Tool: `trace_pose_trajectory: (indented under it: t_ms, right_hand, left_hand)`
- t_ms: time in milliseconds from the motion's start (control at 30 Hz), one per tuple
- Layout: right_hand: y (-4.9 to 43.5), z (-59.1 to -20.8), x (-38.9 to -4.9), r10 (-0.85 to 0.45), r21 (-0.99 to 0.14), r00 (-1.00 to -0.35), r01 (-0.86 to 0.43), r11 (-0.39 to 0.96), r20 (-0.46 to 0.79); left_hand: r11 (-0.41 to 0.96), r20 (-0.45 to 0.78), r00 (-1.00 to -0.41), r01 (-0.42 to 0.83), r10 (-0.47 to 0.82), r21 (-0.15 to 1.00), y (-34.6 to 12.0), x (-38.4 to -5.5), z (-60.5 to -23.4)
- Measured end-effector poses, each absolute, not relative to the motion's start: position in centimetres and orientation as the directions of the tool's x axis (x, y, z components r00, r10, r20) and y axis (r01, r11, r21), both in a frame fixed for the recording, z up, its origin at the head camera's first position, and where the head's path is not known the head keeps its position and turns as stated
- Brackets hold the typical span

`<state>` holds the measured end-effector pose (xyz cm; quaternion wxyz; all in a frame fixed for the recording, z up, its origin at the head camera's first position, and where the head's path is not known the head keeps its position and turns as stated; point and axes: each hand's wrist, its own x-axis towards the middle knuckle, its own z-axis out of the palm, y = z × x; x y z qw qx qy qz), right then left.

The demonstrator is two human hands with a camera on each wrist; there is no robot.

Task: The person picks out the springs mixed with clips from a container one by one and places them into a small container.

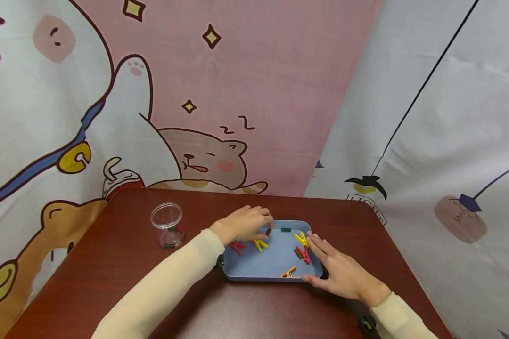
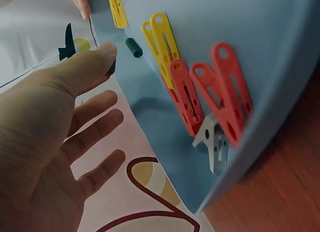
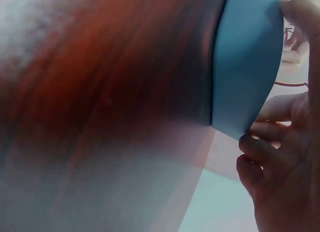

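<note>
1. Far left on the brown bench (image 1: 271, 313) there's a clear jar (image 1: 166, 217) with some dark and red bits in it
2. Next over is the blue tray (image 1: 254, 266), with a red clip (image 1: 237, 247) near its left side
3. Left hand (image 1: 247, 224) is reaching over the back of the tray, thumb and forefinger pinching a small dark coil (image 1: 268, 231), and from the left wrist view the other fingers are spread loose
4. Just below that hand there's a yellow clip (image 1: 260, 245) lying in the tray
5. Middle to right inside the tray: a dark green coil (image 1: 286, 230) by the back wall, an orange clip (image 1: 288, 272) up front, then a brown coil (image 1: 298, 253) right beside a red and a yellow one
6. Right hand (image 1: 343, 271) is spread out with nothing pinched, fingers and thumb resting against the tray's right end
</note>
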<state>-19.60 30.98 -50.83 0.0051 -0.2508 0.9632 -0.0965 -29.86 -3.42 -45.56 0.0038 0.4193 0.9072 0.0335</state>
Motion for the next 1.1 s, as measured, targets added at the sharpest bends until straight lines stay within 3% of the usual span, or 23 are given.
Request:
trace_pose_trajectory:
  t_ms: [533,1100]
  right_hand:
    - [31.0,-50.8,-19.3,-0.472,-0.105,-0.879,-0.476,0.873,0.06]
    - [31.1,-51.2,-19.0,-0.449,-0.203,-0.891,-0.454,0.868,0.07]
  left_hand:
    - [0.643,0.119,-0.646,0.763,0.754,0.069,-6.4,-28.6,-44.7]
    - [0.676,0.165,-0.687,0.726,0.708,0.126,-8.9,-28.0,-44.7]
